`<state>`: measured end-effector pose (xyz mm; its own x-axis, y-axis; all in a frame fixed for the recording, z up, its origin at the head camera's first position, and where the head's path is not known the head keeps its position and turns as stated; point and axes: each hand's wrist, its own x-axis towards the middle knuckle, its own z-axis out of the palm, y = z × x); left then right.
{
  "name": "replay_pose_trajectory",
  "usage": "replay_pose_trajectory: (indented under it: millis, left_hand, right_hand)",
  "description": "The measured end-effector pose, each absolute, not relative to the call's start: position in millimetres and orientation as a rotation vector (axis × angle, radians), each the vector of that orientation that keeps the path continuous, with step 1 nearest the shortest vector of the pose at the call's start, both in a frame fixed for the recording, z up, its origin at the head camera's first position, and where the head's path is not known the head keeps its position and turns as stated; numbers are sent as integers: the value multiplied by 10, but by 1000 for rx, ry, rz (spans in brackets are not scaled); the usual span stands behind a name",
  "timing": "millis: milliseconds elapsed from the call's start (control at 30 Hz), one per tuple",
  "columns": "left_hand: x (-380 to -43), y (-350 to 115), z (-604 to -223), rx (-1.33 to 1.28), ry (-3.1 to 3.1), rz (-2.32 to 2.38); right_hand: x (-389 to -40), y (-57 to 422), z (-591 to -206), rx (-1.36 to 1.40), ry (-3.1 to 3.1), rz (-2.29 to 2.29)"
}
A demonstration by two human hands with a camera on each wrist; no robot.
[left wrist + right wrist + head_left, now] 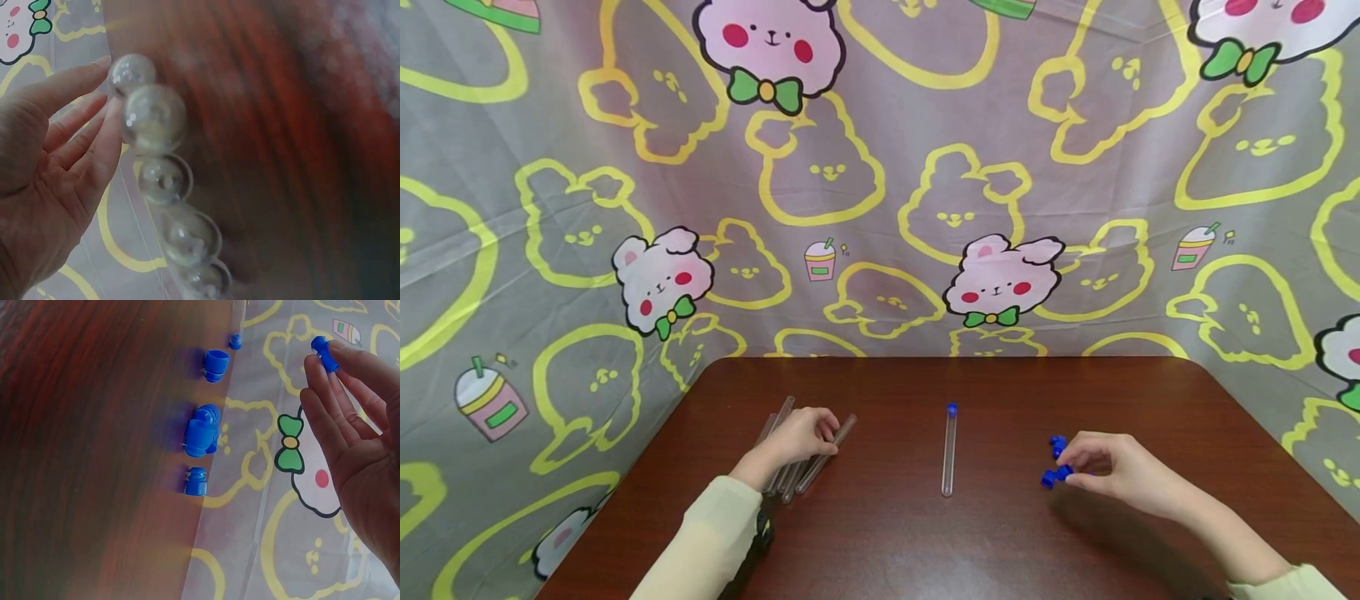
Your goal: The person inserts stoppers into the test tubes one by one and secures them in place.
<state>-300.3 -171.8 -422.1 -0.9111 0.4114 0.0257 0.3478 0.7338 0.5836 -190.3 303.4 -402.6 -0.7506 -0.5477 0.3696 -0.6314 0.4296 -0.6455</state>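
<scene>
Left sleeve (700, 542): pale, reached in from the lower left, dark object (764, 529) at the wrist.
Clear tubes (787, 479): loose bunch on the left of the tabletop (895, 542), lying side by side at a slant, partly covered by the hand above them. Five rounded ends showed in a row in the left wrist view, somewhat blurred.
Left hand (801, 435): above the bunch, narrow, thumb and fingers curved round the rightmost tube (815, 472); that tube lay close beside its neighbours.
Capped tube (950, 454): near the middle, well apart from both hands, lying almost straight away from the wearer. Blue cap (952, 410) on its far end, rounded end nearer.
Loose caps (1058, 443): blue, scattered on the right of the tabletop, some touching in a clump, others just beside; exact count unclear behind the fingers.
Right hand (1120, 471): at the caps, narrow, holding one blue cap, the pinched cap (324, 354), between thumb and fingertip; other fingers extended, nearly straight.
Right sleeve (1285, 583): pale, at the lower right corner.
Backdrop cloth (880, 275): grey, behind everything, printed with rabbits, drink cups and yellow outlines.
</scene>
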Motion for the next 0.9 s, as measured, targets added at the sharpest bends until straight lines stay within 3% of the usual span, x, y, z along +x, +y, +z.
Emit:
replay_pose_trajectory:
  millis: [900]
  left_hand:
    - [-2967,-1742,-4191,661,2714,1098]
  right_hand:
    - [-1926,2982,-3890,1050,-2568,1132]
